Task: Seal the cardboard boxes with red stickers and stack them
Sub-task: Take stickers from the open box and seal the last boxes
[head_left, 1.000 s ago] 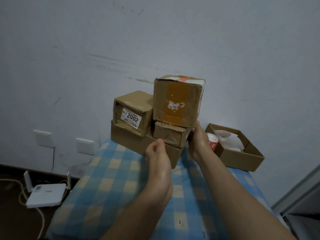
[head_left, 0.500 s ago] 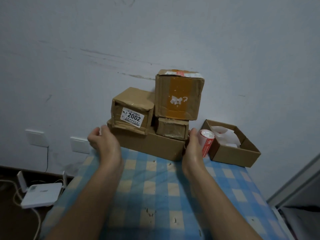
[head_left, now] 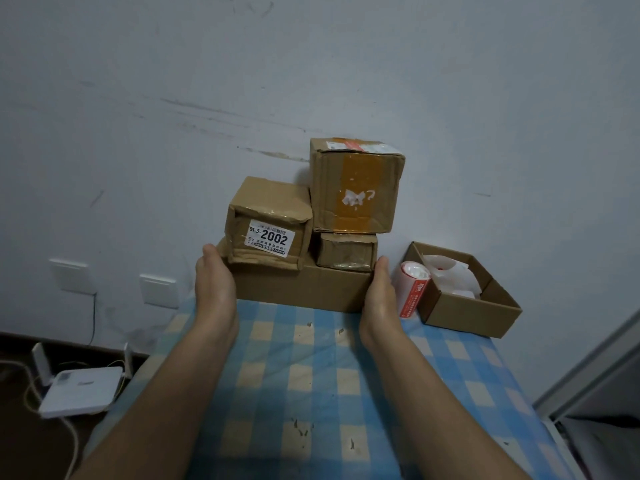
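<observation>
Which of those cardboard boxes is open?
The box on the right, beside the red roll: its top is open, white paper inside. The four stacked boxes are closed.

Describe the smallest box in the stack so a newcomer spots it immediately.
On the blue checked tablecloth, brown cardboard boxes are stacked against the grey wall. The smallest box sits on the right end of the long flat base box, directly under the tall orange-taped box. Unlike its neighbours, it is squat and wrapped in shiny clear tape.

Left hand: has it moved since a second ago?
Yes. The left hand went leftward, from in front of the bottom box to its left end.
</observation>
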